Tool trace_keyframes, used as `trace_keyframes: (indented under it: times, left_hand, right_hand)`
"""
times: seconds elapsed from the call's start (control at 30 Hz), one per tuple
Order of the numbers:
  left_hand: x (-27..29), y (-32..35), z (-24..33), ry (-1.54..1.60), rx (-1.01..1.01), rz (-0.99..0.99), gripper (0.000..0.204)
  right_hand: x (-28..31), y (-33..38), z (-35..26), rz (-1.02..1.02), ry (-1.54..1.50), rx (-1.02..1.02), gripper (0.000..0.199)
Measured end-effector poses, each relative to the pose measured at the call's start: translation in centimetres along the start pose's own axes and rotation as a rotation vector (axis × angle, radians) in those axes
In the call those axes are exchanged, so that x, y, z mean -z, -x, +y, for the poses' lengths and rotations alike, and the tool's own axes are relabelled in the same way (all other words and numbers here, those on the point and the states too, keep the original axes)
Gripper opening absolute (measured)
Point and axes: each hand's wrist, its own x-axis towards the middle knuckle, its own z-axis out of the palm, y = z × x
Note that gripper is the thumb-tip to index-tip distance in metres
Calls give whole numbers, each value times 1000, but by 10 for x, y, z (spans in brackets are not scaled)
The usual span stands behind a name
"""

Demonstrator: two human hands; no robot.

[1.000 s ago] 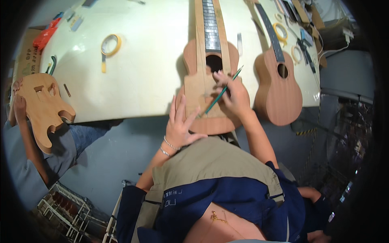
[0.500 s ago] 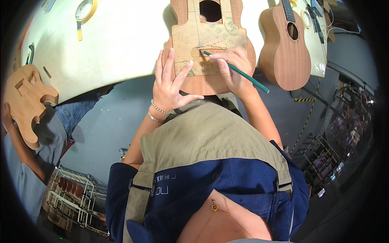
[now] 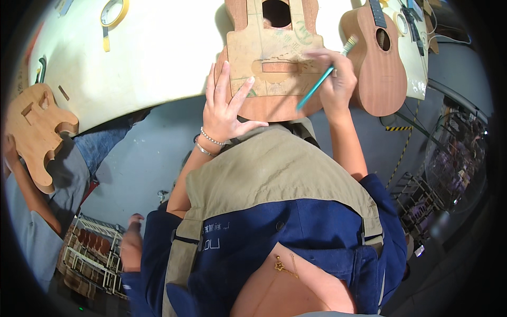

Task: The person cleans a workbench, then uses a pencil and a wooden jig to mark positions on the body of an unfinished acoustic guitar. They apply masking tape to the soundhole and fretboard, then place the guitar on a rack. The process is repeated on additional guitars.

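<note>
A ukulele body (image 3: 280,110) lies at the table's front edge, its round soundhole showing at the top. On it rests a flat tan template (image 3: 245,50) with a long rectangular slot. My left hand (image 3: 224,105) lies spread, its fingers flat along the template's left edge and the thumb at the body's lower edge. Right of the slot, my right hand (image 3: 338,82) is raised and closed round a slim green stick (image 3: 316,87). Its upper end is pale and bristle-like, but blurred; brush or pencil, I cannot tell.
Another ukulele (image 3: 375,74) with a neck lies to the right. Yellow tape (image 3: 124,16) sits at the upper left. On the left, a co-worker's hand (image 3: 9,150) holds a guitar body (image 3: 39,127). A rack (image 3: 95,253) and a large fan (image 3: 457,153) stand beyond.
My right hand has lifted off the slot and moved right, turning the green stick to a different slant. My left hand stays on the template. Another person's arm has appeared at the lower left.
</note>
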Motion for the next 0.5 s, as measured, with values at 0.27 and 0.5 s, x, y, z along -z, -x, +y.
trace_keyframes:
  times: [0.27,0.5]
  left_hand:
    - [-17,15,-10,133,58,29,110]
    - [-4,-1,8,-59,33,-88,105]
  right_hand:
    - [-19,-10,17,41,-394,-581,22]
    - [99,-37,69,284,-1016,-497,34]
